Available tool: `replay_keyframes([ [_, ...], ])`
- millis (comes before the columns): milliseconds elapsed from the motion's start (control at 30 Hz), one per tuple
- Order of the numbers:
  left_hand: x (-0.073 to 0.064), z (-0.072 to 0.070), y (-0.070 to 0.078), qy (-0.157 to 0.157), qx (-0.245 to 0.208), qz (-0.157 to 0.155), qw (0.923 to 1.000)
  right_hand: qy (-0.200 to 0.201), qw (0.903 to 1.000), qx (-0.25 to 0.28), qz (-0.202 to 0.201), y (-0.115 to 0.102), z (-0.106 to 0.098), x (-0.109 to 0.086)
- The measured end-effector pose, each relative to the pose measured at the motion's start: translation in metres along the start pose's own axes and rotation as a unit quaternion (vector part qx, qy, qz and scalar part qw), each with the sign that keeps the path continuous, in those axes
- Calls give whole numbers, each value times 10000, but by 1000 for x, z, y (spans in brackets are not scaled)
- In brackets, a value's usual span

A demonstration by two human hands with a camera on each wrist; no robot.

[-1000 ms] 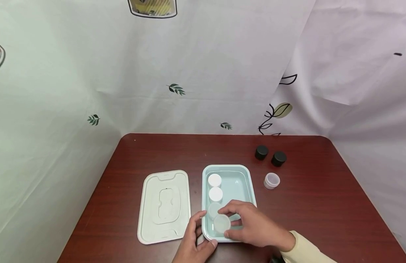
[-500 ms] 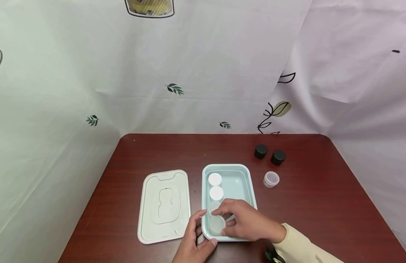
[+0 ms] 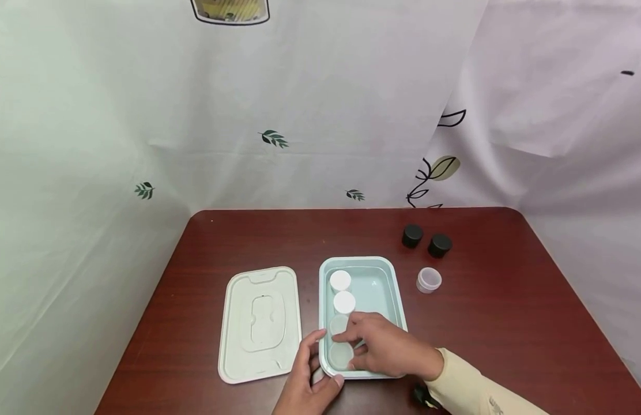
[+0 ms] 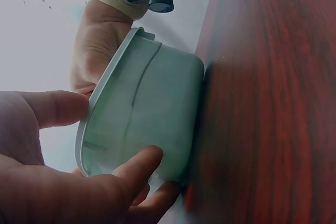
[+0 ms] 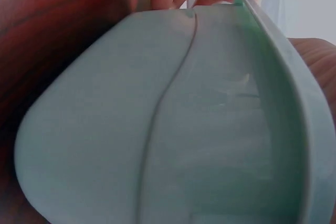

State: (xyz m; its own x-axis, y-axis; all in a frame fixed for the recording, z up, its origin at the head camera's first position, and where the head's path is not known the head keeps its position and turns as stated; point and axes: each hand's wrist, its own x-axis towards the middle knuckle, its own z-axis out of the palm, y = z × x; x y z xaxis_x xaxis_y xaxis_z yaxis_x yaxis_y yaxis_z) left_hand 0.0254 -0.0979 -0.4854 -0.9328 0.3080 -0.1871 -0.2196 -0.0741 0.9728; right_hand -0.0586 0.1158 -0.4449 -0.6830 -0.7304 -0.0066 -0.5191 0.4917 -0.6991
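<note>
A pale blue plastic tub stands on the table, its outer wall filling much of both wrist views. At its near-left corner my left hand grips it, thumb and fingers around the corner. My right hand reaches over the near right side into the tub. Its thumb and fingers hold a small round jar with a frosted top beside the left wall. Behind that jar, in a row, are another frosted-top jar, partly covered by the fingers, and two white-topped jars.
Left of the tub lies a flat off-white lid. To the right stands a small translucent jar, with two black cylindrical pieces behind it. A printed cloth hangs beyond the table's back edge.
My right hand has moved left and slightly away from me, bringing the frosted-top jar over to the left wall, in line with the others. My left hand keeps its place at the corner.
</note>
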Motion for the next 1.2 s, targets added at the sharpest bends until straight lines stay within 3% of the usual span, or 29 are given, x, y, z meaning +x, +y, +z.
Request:
replay_keyframes([
  [267, 0, 2, 2, 7, -48, -36, 10000, 173, 9993, -333, -12, -3, -8, 0],
  [500, 1, 2, 2, 43, -21, -48, 10000, 1178, 9929, 141, 116, 4, -31, -8],
  [633, 1, 2, 3, 64, -49, -83, 9999, 1798, 9787, 804, 571, 15, -49, -14],
  [767, 1, 2, 3, 67, -69, -120, 9999, 2326, 9560, 1314, 1212, 30, -68, -23],
  [967, 2, 3, 3, 112, 0, -119, 9999, 2757, 9360, 1165, 1853, 55, -88, -43],
  [1200, 3, 4, 2, 211, 78, -118, 9997, 3093, 9178, 1108, 2231, 80, -93, -60],
])
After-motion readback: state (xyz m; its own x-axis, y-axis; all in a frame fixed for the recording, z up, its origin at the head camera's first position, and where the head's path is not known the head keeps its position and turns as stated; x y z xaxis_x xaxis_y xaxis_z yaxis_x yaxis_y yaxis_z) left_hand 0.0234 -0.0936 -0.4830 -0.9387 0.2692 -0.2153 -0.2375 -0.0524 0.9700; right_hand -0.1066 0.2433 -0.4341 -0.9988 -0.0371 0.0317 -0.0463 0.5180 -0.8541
